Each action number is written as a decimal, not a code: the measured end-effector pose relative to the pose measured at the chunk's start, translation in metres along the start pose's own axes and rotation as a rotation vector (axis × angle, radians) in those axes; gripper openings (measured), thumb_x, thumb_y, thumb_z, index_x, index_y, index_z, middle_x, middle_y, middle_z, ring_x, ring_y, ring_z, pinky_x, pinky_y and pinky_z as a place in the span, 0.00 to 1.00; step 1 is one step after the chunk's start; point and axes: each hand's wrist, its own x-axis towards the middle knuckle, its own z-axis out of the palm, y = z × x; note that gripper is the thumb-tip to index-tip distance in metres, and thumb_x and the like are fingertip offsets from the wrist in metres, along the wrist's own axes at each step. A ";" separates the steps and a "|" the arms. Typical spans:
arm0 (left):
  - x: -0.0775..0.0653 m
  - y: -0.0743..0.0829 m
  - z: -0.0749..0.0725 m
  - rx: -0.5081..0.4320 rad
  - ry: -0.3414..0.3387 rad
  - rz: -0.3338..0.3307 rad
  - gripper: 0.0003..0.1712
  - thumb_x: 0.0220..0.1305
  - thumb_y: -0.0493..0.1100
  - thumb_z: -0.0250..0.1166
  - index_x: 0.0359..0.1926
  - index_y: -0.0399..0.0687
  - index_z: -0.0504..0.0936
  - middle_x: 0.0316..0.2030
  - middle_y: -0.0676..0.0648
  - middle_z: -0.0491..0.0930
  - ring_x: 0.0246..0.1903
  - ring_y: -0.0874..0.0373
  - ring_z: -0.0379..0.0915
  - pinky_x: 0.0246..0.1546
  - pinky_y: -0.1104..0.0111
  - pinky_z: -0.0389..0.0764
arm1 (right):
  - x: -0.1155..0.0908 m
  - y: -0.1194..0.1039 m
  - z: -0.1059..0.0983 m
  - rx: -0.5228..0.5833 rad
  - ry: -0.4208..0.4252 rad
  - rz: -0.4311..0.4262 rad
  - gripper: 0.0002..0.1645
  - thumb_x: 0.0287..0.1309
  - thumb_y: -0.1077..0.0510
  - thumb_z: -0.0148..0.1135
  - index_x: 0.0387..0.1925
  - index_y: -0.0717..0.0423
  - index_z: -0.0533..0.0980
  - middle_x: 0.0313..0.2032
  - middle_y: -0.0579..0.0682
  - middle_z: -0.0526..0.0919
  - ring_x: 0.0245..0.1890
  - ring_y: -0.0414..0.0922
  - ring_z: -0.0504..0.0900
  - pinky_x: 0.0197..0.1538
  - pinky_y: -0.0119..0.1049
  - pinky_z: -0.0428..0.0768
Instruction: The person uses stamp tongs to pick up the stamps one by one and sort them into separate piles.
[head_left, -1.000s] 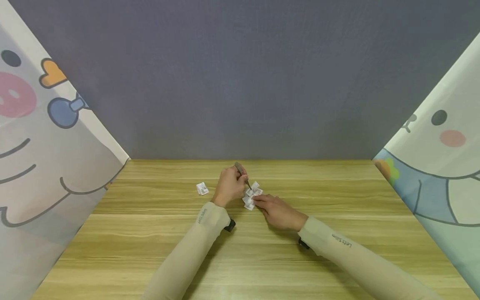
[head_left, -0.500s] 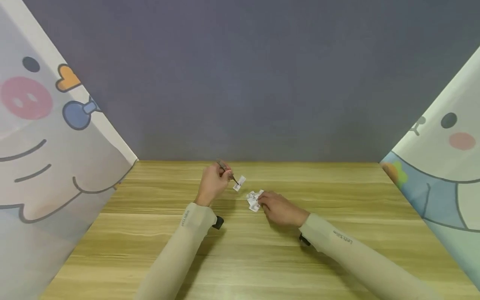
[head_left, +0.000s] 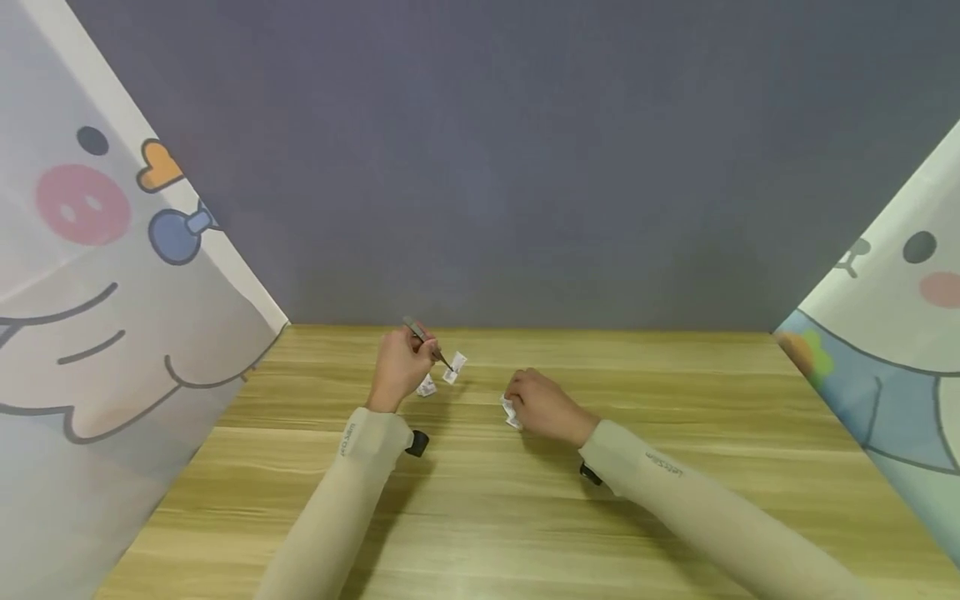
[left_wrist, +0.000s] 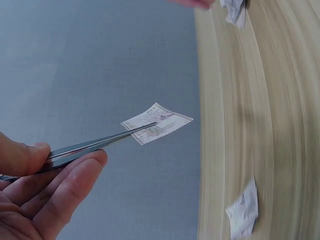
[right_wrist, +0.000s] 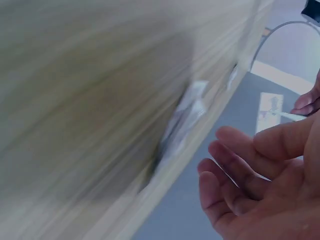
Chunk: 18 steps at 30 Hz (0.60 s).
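My left hand point(head_left: 400, 367) pinches a pair of tweezers point(left_wrist: 85, 151) between thumb and fingers. In the tweezers' tips is a postage stamp point(left_wrist: 170, 122) with serrated edges and faint print, held up clear of the table. Just beyond and below it, a few white stamps point(head_left: 427, 387) lie on the wooden table point(head_left: 480, 508), partly hidden by the left hand in the head view. My right hand point(head_left: 551, 407) hovers beside a small heap of stamps point(right_wrist: 182, 117), fingers loosely bent with nothing between them. From the head view, that hand covers part of the heap.
A grey upright panel point(head_left: 480, 167) stands along the table's back edge. Cartoon-printed cloths point(head_left: 187, 333) flank the table on both sides. Both forearms wear pale sleeves point(head_left: 667, 479), with a dark wrist camera point(head_left: 417, 443) at the left cuff.
The tweezers have lifted a stamp off the heap, and my left hand has carried it left to near the other stamps. My right fingers have come off the heap.
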 end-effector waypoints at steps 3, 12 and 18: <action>0.000 -0.004 -0.004 -0.001 0.002 -0.021 0.05 0.65 0.35 0.60 0.36 0.36 0.79 0.27 0.43 0.82 0.24 0.54 0.80 0.23 0.67 0.80 | 0.009 -0.011 0.002 0.021 -0.007 -0.016 0.16 0.68 0.63 0.47 0.48 0.64 0.79 0.48 0.52 0.77 0.50 0.48 0.73 0.54 0.40 0.72; -0.002 -0.020 -0.012 -0.049 -0.020 -0.090 0.05 0.66 0.34 0.58 0.37 0.35 0.78 0.30 0.40 0.81 0.28 0.52 0.81 0.25 0.66 0.81 | 0.032 -0.031 0.014 0.030 -0.056 -0.068 0.20 0.70 0.62 0.46 0.58 0.66 0.72 0.60 0.58 0.71 0.62 0.52 0.66 0.64 0.44 0.62; -0.001 -0.033 -0.016 0.024 0.002 -0.116 0.06 0.66 0.35 0.59 0.37 0.35 0.79 0.29 0.41 0.81 0.26 0.53 0.80 0.24 0.66 0.80 | 0.048 -0.037 0.024 0.039 -0.103 -0.076 0.23 0.69 0.64 0.45 0.63 0.64 0.67 0.63 0.55 0.68 0.65 0.50 0.62 0.65 0.42 0.61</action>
